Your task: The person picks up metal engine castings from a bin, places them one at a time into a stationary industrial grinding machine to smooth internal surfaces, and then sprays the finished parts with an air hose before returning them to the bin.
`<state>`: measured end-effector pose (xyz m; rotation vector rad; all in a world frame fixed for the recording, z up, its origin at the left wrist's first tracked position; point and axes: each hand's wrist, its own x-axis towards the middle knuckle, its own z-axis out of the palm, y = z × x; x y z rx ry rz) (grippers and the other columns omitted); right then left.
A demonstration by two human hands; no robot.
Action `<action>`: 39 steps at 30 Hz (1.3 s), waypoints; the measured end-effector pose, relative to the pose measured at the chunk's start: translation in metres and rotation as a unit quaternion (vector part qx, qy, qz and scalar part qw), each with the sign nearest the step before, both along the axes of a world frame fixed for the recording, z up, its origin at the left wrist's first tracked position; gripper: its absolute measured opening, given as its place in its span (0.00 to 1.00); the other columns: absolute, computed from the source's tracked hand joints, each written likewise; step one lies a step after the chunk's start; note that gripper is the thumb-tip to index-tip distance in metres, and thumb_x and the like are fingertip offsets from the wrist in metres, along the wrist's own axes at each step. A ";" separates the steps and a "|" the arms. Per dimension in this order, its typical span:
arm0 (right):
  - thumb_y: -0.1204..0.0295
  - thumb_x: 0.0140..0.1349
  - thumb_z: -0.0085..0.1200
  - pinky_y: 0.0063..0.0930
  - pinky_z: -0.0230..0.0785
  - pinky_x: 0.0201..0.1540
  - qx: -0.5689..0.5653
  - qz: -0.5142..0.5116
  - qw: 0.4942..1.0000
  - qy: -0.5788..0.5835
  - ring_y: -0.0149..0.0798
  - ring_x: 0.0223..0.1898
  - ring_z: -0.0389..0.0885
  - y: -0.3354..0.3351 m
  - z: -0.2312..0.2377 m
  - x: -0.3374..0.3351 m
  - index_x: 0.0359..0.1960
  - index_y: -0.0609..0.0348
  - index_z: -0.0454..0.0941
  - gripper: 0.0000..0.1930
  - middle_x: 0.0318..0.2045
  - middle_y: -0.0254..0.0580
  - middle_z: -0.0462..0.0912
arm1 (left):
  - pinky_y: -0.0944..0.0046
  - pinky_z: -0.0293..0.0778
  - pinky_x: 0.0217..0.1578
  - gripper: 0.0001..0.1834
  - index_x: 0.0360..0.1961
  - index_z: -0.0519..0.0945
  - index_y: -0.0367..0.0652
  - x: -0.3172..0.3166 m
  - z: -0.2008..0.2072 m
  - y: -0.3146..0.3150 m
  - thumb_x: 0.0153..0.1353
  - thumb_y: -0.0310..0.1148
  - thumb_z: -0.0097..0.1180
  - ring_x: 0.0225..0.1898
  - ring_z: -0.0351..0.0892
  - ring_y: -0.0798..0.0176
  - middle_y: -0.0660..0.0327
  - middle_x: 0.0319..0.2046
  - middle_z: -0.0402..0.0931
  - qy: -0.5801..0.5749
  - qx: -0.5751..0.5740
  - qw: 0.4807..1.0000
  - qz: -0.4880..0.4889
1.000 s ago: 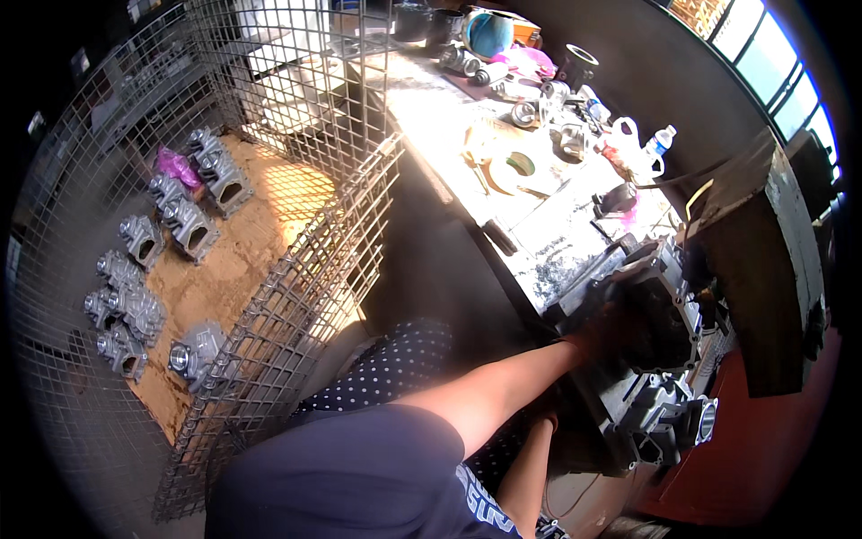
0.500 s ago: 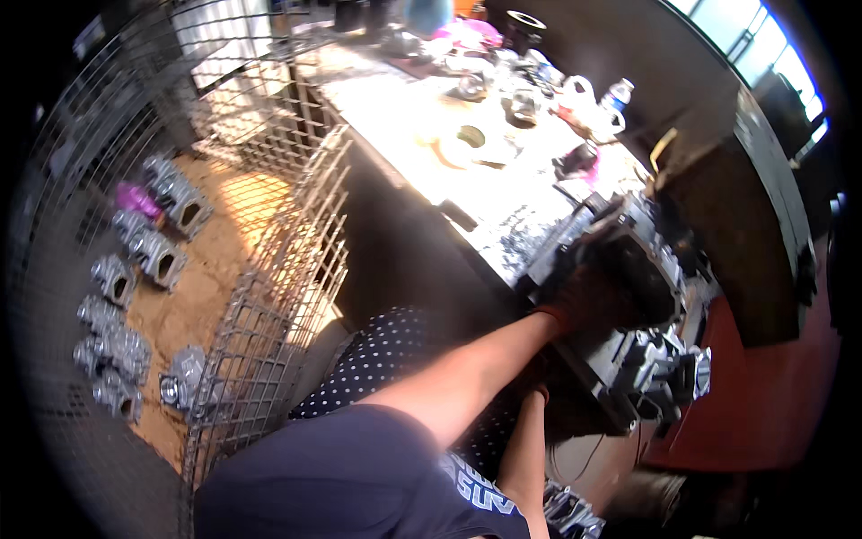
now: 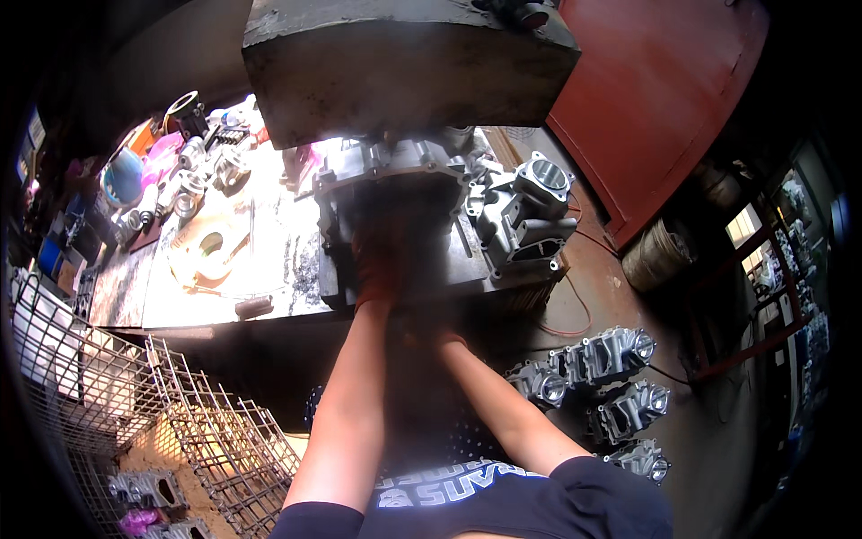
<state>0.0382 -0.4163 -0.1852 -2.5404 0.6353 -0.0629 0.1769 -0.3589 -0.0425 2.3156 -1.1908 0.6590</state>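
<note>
A large grey metal housing (image 3: 395,171) with a wide dark opening stands on the bench in front of me. My left hand (image 3: 382,260), in a reddish glove, reaches up to that opening; its fingers are lost in the shade. Lower and to the right, my right hand (image 3: 433,338) is at the bench's front edge, almost wholly in shadow, and whether it holds anything is hidden. Beside the housing on the right sits a second silver metal casting (image 3: 525,216) with a round bore on top, touched by neither hand.
A heavy dark metal box (image 3: 409,81) overhangs the bench's back. Left on the sunlit bench (image 3: 278,269) lie a ring-shaped part (image 3: 214,256) and small parts. Several castings (image 3: 602,355) stand on the floor at right. A wire cage (image 3: 224,449) is at lower left; a red panel (image 3: 655,99) rises behind.
My view has swung to the right, so the bench and housing now lie straight ahead. The floor castings have come further into view. My left hand remains at the housing.
</note>
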 end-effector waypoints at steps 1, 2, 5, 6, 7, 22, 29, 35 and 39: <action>0.64 0.63 0.40 0.36 0.55 0.59 0.005 -0.003 1.000 -0.002 0.40 0.61 0.56 0.001 0.000 -0.002 0.60 0.55 0.59 0.23 0.61 0.45 0.59 | 0.52 0.52 0.62 0.29 0.60 0.66 0.49 0.000 -0.003 0.001 0.56 0.42 0.53 0.58 0.64 0.56 0.55 0.54 0.69 -0.041 -0.030 0.999 0.008; 0.64 0.63 0.40 0.36 0.55 0.59 0.008 -0.005 1.000 -0.006 0.40 0.61 0.56 0.002 -0.001 -0.001 0.59 0.55 0.60 0.23 0.60 0.45 0.59 | 0.52 0.52 0.62 0.30 0.60 0.65 0.50 0.002 -0.004 0.001 0.55 0.41 0.54 0.58 0.64 0.56 0.54 0.54 0.68 -0.032 -0.031 0.999 0.000; 0.64 0.62 0.41 0.36 0.56 0.58 0.014 -0.009 1.000 -0.010 0.41 0.60 0.58 0.001 -0.001 0.000 0.58 0.55 0.61 0.22 0.59 0.45 0.61 | 0.52 0.51 0.63 0.34 0.62 0.62 0.51 0.004 -0.004 0.000 0.53 0.41 0.56 0.58 0.64 0.55 0.55 0.55 0.67 -0.018 -0.027 0.999 -0.012; 0.64 0.62 0.41 0.36 0.56 0.57 0.016 -0.008 1.000 -0.013 0.41 0.59 0.58 0.002 0.000 0.000 0.58 0.55 0.61 0.22 0.59 0.45 0.61 | 0.52 0.51 0.63 0.35 0.63 0.61 0.51 0.005 -0.006 0.001 0.53 0.41 0.57 0.58 0.64 0.55 0.55 0.56 0.67 -0.024 -0.020 0.999 -0.010; 0.64 0.62 0.42 0.36 0.56 0.57 0.019 -0.009 1.000 -0.013 0.41 0.59 0.58 0.002 0.000 0.002 0.58 0.55 0.62 0.22 0.59 0.45 0.61 | 0.52 0.51 0.63 0.36 0.63 0.60 0.52 0.006 -0.007 0.002 0.52 0.42 0.57 0.58 0.63 0.54 0.56 0.56 0.66 -0.030 -0.012 0.999 -0.008; 0.63 0.60 0.46 0.38 0.60 0.53 0.039 -0.027 0.999 -0.027 0.42 0.54 0.65 0.002 0.001 -0.001 0.53 0.55 0.67 0.20 0.54 0.47 0.67 | 0.51 0.50 0.63 0.35 0.61 0.64 0.46 0.018 -0.043 -0.003 0.51 0.42 0.56 0.61 0.59 0.52 0.55 0.57 0.64 -0.063 0.017 0.998 0.017; 0.63 0.59 0.48 0.38 0.62 0.51 0.048 -0.033 0.998 -0.034 0.43 0.52 0.68 0.006 0.005 -0.008 0.51 0.56 0.70 0.19 0.52 0.48 0.70 | 0.52 0.49 0.63 0.38 0.63 0.60 0.47 0.025 -0.052 -0.003 0.50 0.42 0.55 0.61 0.59 0.51 0.55 0.56 0.64 -0.378 0.159 0.887 0.212; 0.63 0.59 0.49 0.39 0.64 0.49 0.052 -0.036 0.997 -0.035 0.43 0.50 0.71 0.009 0.005 -0.012 0.49 0.56 0.72 0.18 0.50 0.48 0.73 | 0.52 0.49 0.64 0.39 0.64 0.58 0.47 0.034 -0.070 -0.006 0.51 0.43 0.56 0.61 0.59 0.52 0.54 0.58 0.63 -0.301 0.180 0.917 0.191; 0.62 0.58 0.50 0.39 0.65 0.48 0.051 -0.033 0.997 -0.038 0.44 0.48 0.72 0.007 0.004 -0.007 0.48 0.56 0.74 0.18 0.49 0.49 0.74 | 0.51 0.49 0.63 0.39 0.64 0.59 0.47 0.038 -0.073 -0.005 0.51 0.42 0.57 0.60 0.60 0.52 0.54 0.58 0.63 -0.363 0.182 0.889 0.210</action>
